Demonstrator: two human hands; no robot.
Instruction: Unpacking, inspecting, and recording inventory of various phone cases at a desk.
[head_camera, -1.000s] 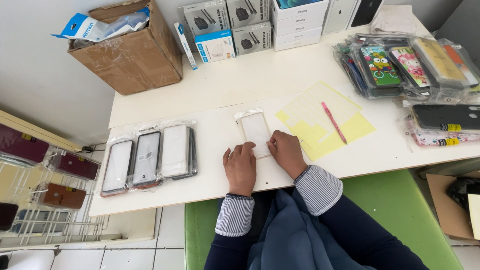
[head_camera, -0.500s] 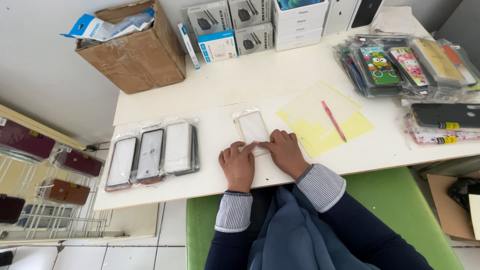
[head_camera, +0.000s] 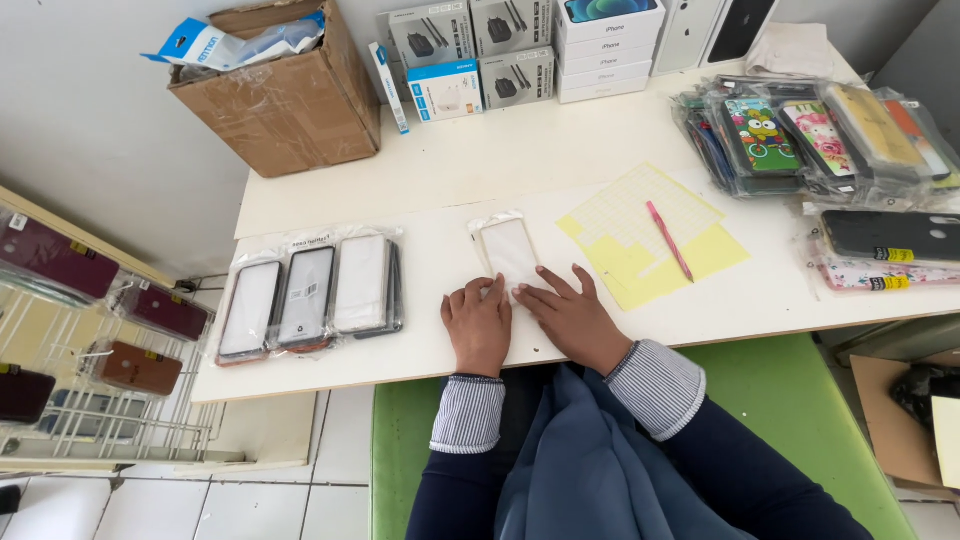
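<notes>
From the head view I see both of my hands lying flat on the white table near its front edge, and neither grip is clenched: the left hand rests palm down with its fingers loosely together, the fingertips touching the lower left corner of a clear plastic sleeve holding a white phone-shaped screen protector, while the right hand is spread open with its fingers pressing on the lower right end of that same sleeve; nothing is grasped, only held down. The sleeve lies lengthwise, pointing away from me, roughly in the middle of the table's front half. Just to its right sits a yellow gridded paper sheet with a pink pen lying slanted across it. Toward the front left part of the table, well apart from my left hand, three clear-bagged phone cases lie side by side in a row. At the back left corner stands a brown cardboard box with blue and white packets sticking out of its top. Along the back edge stand grey, blue and white small cartons in stacks. By the right edge there is a fanned pile of colourful patterned phone covers in plastic wrap, and below it a black phone cover in a bag.
</notes>
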